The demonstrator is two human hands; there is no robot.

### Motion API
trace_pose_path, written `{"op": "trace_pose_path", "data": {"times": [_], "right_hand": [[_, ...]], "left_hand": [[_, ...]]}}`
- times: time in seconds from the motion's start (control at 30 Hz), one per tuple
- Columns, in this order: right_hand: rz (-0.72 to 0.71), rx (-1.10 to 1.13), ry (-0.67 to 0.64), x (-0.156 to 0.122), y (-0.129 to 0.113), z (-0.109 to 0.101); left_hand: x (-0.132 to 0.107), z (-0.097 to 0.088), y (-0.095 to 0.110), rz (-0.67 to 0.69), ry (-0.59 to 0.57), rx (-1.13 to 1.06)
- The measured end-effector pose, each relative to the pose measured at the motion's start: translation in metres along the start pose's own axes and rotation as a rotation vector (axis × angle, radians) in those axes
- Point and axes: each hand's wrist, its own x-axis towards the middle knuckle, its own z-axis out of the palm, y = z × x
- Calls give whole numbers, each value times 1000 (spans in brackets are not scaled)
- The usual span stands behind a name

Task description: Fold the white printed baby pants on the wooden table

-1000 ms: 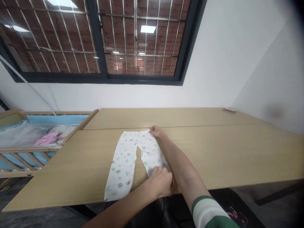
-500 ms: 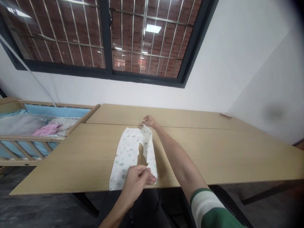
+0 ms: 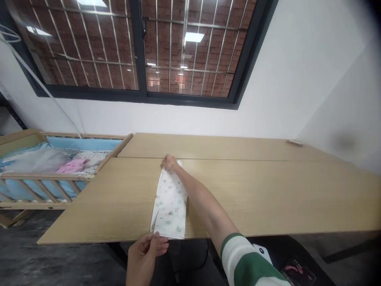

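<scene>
A white cloth (image 3: 172,202) with a small green and brown print lies folded into a narrow strip on the wooden table (image 3: 253,190). Its near end reaches the table's front edge. There my left hand (image 3: 147,250) pinches the near left corner between thumb and fingers. My right hand (image 3: 170,162) stretches across to the far end and grips the far left corner, its fingertips partly hidden behind the hand. Layers of the cloth lie on one another, with a small gap showing near the left hand.
A wooden crib (image 3: 113,153) with blue padding stands against the table's left side, holding bedding and a pink cloth (image 3: 73,166). Behind the table is a white wall with a barred window (image 3: 190,59). A small flat object (image 3: 294,142) lies at the back right.
The cloth's right part has been folded over to the left, making it narrower. Both hands moved left with its edge, and the left hand also came nearer to me.
</scene>
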Motion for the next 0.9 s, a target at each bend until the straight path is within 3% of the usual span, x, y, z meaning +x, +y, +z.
{"op": "trace_pose_path", "data": {"times": [0.07, 0.13, 0.2, 0.27, 0.37, 0.5, 0.6, 0.7, 0.9], "right_hand": [[14, 47, 54, 5, -5, -21], [11, 91, 130, 11, -12, -51], [-27, 122, 194, 8, -20, -80], [-135, 142, 186, -12, -28, -96], [-364, 109, -75, -79, -39, -91], [-608, 43, -635, -187, -39, -55], [-700, 6, -763, -223, -22, -33], [-685, -102, -745, -204, 0, -21], [-511, -274, -510, -87, 47, -22]], "left_hand": [[-3, -7, 0, 48, 54, 181], [-9, -13, 0, 180, 160, 439], [-15, -14, 1, 448, 262, 650], [-19, -7, 3, 784, 243, 747], [-17, 13, 3, 1106, 94, 864], [-6, 26, -16, 1174, 44, 1134], [0, 21, -34, 1194, 75, 1243], [1, 17, -42, 1249, 87, 1301], [7, 13, -43, 1332, 64, 1349]]}}
